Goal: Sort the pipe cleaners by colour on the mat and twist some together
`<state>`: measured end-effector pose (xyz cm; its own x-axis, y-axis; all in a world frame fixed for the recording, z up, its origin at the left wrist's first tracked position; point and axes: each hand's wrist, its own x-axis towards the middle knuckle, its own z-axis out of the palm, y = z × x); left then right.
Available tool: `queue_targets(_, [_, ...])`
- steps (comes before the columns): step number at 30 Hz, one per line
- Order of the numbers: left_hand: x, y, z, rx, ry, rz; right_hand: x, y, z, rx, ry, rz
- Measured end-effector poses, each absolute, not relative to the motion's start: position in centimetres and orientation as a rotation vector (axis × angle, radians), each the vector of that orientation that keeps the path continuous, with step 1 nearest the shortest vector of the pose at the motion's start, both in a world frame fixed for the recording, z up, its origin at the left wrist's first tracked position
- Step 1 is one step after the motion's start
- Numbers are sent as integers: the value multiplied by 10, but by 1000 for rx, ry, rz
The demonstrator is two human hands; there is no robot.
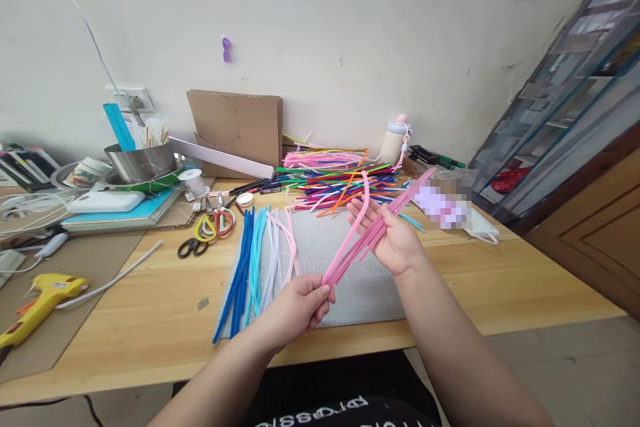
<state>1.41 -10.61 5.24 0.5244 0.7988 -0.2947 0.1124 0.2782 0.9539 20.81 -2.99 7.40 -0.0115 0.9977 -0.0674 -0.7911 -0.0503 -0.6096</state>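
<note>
My left hand [309, 299] pinches the lower ends of several pink pipe cleaners [355, 221] between thumb and fingers. Across the palm of my right hand [393, 240] lies a bundle of deeper pink pipe cleaners [373, 235], held under the thumb with the fingers stretched out behind it. One lighter stem curves at its top. Beneath, a grey cutting mat [370, 293] carries sorted groups of stems: dark blue pipe cleaners [238, 280], light blue pipe cleaners [256, 267], white pipe cleaners [271, 253] and pale pink pipe cleaners [290, 240].
A mixed heap of pipe cleaners [340, 187] lies behind the mat, beside a bottle [393, 141]. Scissors [205, 230] rest left of the mat. A yellow glue gun [47, 300] lies on cardboard at far left. Cardboard sheets [237, 123] lean on the wall.
</note>
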Motion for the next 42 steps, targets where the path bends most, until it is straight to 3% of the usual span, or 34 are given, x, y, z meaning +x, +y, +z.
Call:
queue_targets(16, [-43, -116, 68, 1427, 1094, 445, 294, -1, 81, -596, -343, 1182])
queue_targets(22, [-54, -111, 75, 1135, 952, 965, 332, 2, 82, -616, -313, 983])
queue_targets(26, [-35, -100, 83, 978, 844, 1208, 298, -14, 84, -666, -337, 1169])
queue_targets(33, [23, -89, 69, 1196, 1080, 889, 210, -39, 85, -617, -512, 1606])
queue_targets(38, [29, -99, 54, 999, 942, 564, 203, -32, 83, -617, -538, 1581])
queue_targets(42, [19, -102, 52, 882, 837, 512, 210, -26, 83, -618, -545, 1515])
